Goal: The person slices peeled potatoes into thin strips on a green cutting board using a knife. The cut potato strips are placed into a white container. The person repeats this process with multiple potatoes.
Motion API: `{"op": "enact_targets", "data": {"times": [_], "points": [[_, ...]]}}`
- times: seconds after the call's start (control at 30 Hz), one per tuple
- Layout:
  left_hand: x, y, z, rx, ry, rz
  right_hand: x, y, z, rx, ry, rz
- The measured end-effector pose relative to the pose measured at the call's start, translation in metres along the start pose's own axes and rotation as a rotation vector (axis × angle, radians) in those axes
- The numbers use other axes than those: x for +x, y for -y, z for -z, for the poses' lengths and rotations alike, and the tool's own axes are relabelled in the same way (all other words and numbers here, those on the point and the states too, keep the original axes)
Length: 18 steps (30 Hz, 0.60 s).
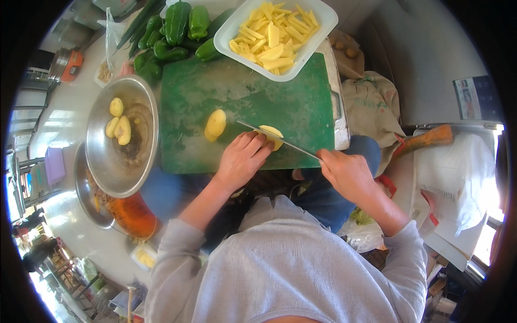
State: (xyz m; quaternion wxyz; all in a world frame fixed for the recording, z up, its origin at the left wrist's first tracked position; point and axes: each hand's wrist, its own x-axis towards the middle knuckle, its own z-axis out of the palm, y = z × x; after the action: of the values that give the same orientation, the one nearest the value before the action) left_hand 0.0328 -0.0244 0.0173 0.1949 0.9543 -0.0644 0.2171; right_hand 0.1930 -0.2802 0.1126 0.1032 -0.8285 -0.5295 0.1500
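Note:
My right hand (345,171) grips a kitchen knife (299,148), its blade slanting up and left across the green cutting board (190,89). Under the blade lies a peeled potato piece (271,131), pressed down by the bent fingers of my left hand (244,157). The knife's handle is hidden in my right fist. Left of my hands, cut potato pieces (216,122) lean together on the board. A white plastic tray (330,20) of potato strips (274,36) overlaps the board's top edge.
Left of the board stands a metal bowl (93,161) with several peeled potatoes (123,131). Green peppers (177,22) lie beyond the board's top left. At right are a burlap sack (373,105) and a long orange-skinned squash (428,139). A cut orange squash (135,214) sits at lower left.

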Motion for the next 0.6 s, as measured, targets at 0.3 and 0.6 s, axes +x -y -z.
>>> {"op": "enact_targets", "data": {"times": [0.3,0.6], "points": [[-0.005,-0.001,-0.004,-0.004,-0.042,0.001,0.008,0.002,-0.010,-0.010,0.124,-0.041],[-0.013,-0.002,-0.009,0.008,-0.066,0.026,-0.005,0.015,0.004,0.042,0.067,-0.027]]}}
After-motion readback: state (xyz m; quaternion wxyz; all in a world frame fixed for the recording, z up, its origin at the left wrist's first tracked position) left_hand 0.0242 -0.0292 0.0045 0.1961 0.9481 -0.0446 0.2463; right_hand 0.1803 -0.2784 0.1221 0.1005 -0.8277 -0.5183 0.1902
